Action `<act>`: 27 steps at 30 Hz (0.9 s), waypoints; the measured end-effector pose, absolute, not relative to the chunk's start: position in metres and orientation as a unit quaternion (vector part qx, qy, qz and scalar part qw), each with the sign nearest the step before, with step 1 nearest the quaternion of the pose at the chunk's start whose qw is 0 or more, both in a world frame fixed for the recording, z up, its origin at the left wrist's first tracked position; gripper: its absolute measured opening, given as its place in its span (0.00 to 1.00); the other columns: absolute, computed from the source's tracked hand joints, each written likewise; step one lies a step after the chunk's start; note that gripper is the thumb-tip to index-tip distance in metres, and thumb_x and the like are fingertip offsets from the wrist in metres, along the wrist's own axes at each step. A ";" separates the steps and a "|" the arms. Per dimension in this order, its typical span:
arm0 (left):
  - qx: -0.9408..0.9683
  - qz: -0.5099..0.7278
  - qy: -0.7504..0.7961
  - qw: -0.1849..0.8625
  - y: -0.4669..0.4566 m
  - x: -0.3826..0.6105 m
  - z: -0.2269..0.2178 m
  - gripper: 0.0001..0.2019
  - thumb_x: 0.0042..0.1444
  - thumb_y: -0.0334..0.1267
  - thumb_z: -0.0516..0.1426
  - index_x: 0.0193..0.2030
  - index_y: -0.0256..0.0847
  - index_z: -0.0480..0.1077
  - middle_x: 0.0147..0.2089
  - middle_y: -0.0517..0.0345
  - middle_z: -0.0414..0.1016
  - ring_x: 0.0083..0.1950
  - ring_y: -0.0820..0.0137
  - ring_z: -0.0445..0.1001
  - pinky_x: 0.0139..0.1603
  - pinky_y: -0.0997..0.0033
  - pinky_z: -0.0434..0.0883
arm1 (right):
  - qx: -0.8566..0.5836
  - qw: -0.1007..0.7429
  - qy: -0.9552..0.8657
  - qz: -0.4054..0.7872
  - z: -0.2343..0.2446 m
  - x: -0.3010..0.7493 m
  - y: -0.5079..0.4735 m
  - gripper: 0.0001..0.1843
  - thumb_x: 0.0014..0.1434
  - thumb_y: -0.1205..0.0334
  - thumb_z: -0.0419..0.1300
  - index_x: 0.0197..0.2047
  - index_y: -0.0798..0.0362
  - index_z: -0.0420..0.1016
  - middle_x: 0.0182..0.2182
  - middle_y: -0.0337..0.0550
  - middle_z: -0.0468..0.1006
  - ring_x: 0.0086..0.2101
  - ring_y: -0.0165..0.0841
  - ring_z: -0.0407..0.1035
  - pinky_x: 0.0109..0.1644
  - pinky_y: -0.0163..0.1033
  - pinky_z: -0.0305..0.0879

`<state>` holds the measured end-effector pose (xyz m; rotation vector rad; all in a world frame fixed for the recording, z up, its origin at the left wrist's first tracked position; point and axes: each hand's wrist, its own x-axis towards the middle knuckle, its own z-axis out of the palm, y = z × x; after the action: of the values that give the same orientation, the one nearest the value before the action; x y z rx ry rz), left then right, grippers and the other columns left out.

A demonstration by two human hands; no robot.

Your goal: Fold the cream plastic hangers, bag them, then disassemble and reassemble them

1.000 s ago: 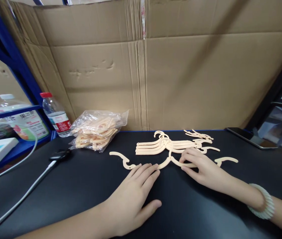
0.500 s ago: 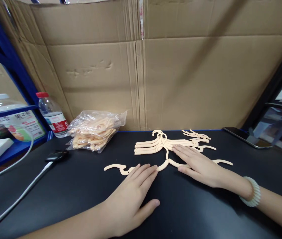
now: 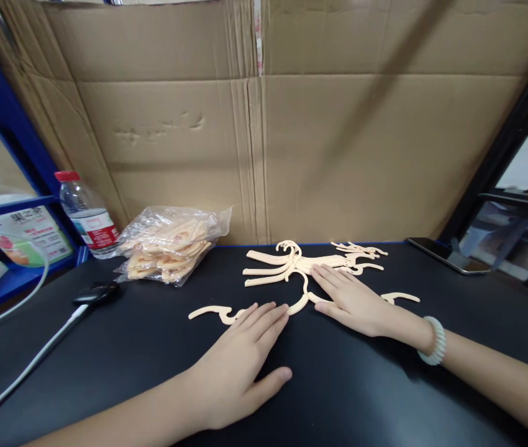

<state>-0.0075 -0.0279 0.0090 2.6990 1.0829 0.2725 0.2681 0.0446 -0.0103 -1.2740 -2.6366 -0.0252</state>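
Note:
A cream folding hanger (image 3: 298,305) lies spread on the black table, its hook pointing away from me. My left hand (image 3: 240,357) rests flat over its left arm, fingers stretched together and thumb apart. My right hand (image 3: 355,303) is laid flat over its right arm, with the fingertips reaching onto the pile behind. That pile of folded cream hangers (image 3: 271,271) has its arms fanned out to the left and the hooks at the middle. Parts of the near hanger are hidden under both hands.
A clear plastic bag of hanger parts (image 3: 171,245) sits at the back left, beside a red-capped bottle (image 3: 87,217). A white cable (image 3: 26,369) with a black plug (image 3: 96,293) runs along the left. A phone (image 3: 448,254) lies at the back right, before a cardboard wall (image 3: 175,136).
The view has shifted slightly to the right. The folded hangers behind have spread apart at their left ends, and my right hand has slid a little left. My left hand stays nearly in place.

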 end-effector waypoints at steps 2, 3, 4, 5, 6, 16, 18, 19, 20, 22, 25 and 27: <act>0.920 0.071 0.372 0.102 -0.027 -0.007 0.012 0.32 0.65 0.47 0.50 0.71 0.37 0.49 0.73 0.46 0.49 0.72 0.50 0.48 0.68 0.39 0.52 | -0.432 0.112 -0.895 -0.007 -0.011 0.268 0.044 0.39 0.67 0.40 0.42 0.71 0.58 0.49 0.69 0.55 0.50 0.67 0.47 0.44 0.69 0.55 0.46; 0.921 0.067 0.371 0.100 -0.026 -0.007 0.013 0.32 0.65 0.48 0.50 0.71 0.37 0.49 0.73 0.46 0.49 0.72 0.50 0.48 0.68 0.39 0.52 | -0.432 0.116 -0.894 -0.006 -0.011 0.269 0.044 0.39 0.67 0.40 0.42 0.71 0.58 0.49 0.69 0.55 0.50 0.67 0.47 0.45 0.69 0.56 0.46; 0.921 0.067 0.370 0.099 -0.026 -0.007 0.014 0.32 0.64 0.48 0.50 0.71 0.37 0.50 0.73 0.46 0.50 0.72 0.50 0.49 0.68 0.39 0.52 | -0.431 0.122 -0.894 -0.007 -0.010 0.269 0.044 0.38 0.67 0.41 0.43 0.71 0.58 0.50 0.68 0.56 0.51 0.67 0.47 0.46 0.68 0.56 0.47; 0.922 0.070 0.369 0.098 -0.025 -0.007 0.014 0.32 0.64 0.48 0.50 0.71 0.37 0.50 0.73 0.46 0.50 0.72 0.50 0.49 0.68 0.39 0.52 | -0.430 0.130 -0.893 -0.008 -0.010 0.269 0.044 0.38 0.67 0.41 0.43 0.70 0.58 0.51 0.68 0.56 0.52 0.67 0.48 0.47 0.68 0.56 0.48; 0.921 0.074 0.369 0.097 -0.024 -0.008 0.014 0.32 0.64 0.48 0.51 0.71 0.37 0.50 0.72 0.45 0.51 0.72 0.49 0.50 0.68 0.38 0.53 | -0.428 0.141 -0.893 -0.009 -0.008 0.269 0.043 0.37 0.67 0.42 0.44 0.70 0.58 0.52 0.68 0.56 0.52 0.66 0.48 0.48 0.67 0.56 0.49; 0.906 0.140 0.397 0.042 0.001 -0.016 0.010 0.29 0.62 0.49 0.53 0.65 0.35 0.59 0.67 0.39 0.62 0.66 0.50 0.61 0.63 0.46 0.62 | -0.376 0.253 -0.891 -0.027 -0.003 0.267 0.043 0.14 0.65 0.61 0.54 0.52 0.51 0.71 0.45 0.50 0.76 0.48 0.42 0.68 0.53 0.52 0.66; 0.902 0.139 0.407 0.024 0.007 -0.018 0.010 0.27 0.62 0.50 0.53 0.63 0.35 0.61 0.65 0.39 0.64 0.65 0.51 0.63 0.63 0.45 0.62 | -0.367 0.254 -0.894 -0.024 -0.005 0.267 0.045 0.10 0.65 0.65 0.53 0.45 0.52 0.73 0.41 0.49 0.77 0.45 0.40 0.69 0.50 0.49 0.66; 0.900 0.138 0.413 0.018 0.010 -0.019 0.010 0.26 0.63 0.50 0.52 0.62 0.36 0.62 0.65 0.39 0.64 0.65 0.50 0.63 0.63 0.44 0.62 | -0.364 0.253 -0.896 -0.022 -0.006 0.267 0.046 0.09 0.65 0.66 0.52 0.43 0.52 0.74 0.39 0.48 0.77 0.44 0.39 0.69 0.50 0.48 0.66; 0.898 0.137 0.418 0.014 0.012 -0.019 0.010 0.25 0.63 0.50 0.52 0.60 0.37 0.63 0.65 0.39 0.64 0.65 0.50 0.62 0.63 0.43 0.61 | -0.362 0.253 -0.897 -0.019 -0.007 0.267 0.046 0.09 0.65 0.67 0.52 0.42 0.52 0.74 0.38 0.47 0.77 0.43 0.39 0.68 0.49 0.47 0.66; 0.893 0.137 0.429 0.014 0.016 -0.019 0.010 0.22 0.63 0.51 0.51 0.58 0.39 0.64 0.64 0.40 0.64 0.66 0.49 0.61 0.63 0.40 0.59 | -0.359 0.252 -0.898 -0.015 -0.008 0.267 0.047 0.10 0.65 0.68 0.51 0.41 0.52 0.74 0.37 0.46 0.77 0.42 0.38 0.68 0.48 0.46 0.66; 0.890 0.132 0.436 0.024 0.018 -0.019 0.009 0.22 0.63 0.51 0.51 0.57 0.40 0.64 0.64 0.40 0.65 0.67 0.50 0.60 0.64 0.37 0.55 | -0.363 0.252 -0.897 -0.012 -0.008 0.268 0.047 0.10 0.65 0.68 0.51 0.40 0.53 0.74 0.37 0.46 0.76 0.41 0.38 0.68 0.47 0.45 0.65; 0.891 0.128 0.434 0.023 0.018 -0.019 0.009 0.22 0.63 0.50 0.51 0.58 0.41 0.63 0.65 0.42 0.64 0.67 0.51 0.60 0.65 0.37 0.54 | -0.370 0.251 -0.894 -0.008 -0.007 0.269 0.046 0.10 0.65 0.67 0.52 0.40 0.53 0.74 0.36 0.46 0.76 0.39 0.37 0.68 0.45 0.44 0.65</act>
<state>-0.0187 0.0177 0.0086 2.7599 1.3451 0.3979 0.2687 0.0457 -0.0071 -1.0074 -2.4342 -0.0212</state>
